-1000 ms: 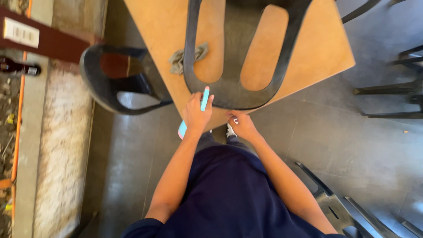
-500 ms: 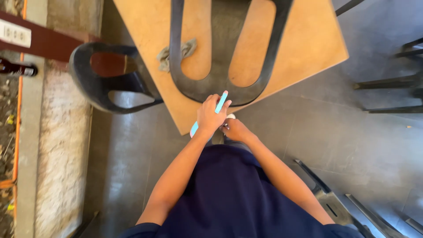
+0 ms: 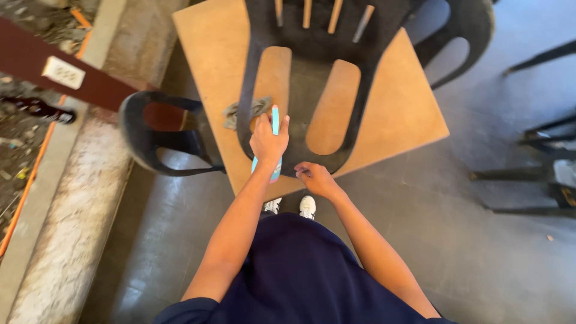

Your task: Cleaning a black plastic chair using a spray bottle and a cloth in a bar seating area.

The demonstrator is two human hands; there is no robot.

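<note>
A black plastic chair (image 3: 312, 36) lies upside down on a square wooden table (image 3: 408, 114). My left hand (image 3: 268, 139) grips a slim light-blue tool (image 3: 275, 120), its upper end against the chair's rim; the lower end sticks out below my wrist. My right hand (image 3: 315, 177) rests on the near edge of the chair frame, fingers curled on it. A crumpled grey rag (image 3: 243, 111) sits on the table just left of the chair, close to my left hand.
A second black chair (image 3: 162, 141) stands at the table's left side, beside a concrete kerb (image 3: 66, 204). Another black chair (image 3: 462, 30) is behind the table at right; dark chair legs (image 3: 528, 174) stand far right. My white shoes (image 3: 307, 207) show below the table edge.
The view has shifted so more of the table shows. My left hand with the blue tool has moved up along the chair's rim, away from my right hand, which stays on the near edge.
</note>
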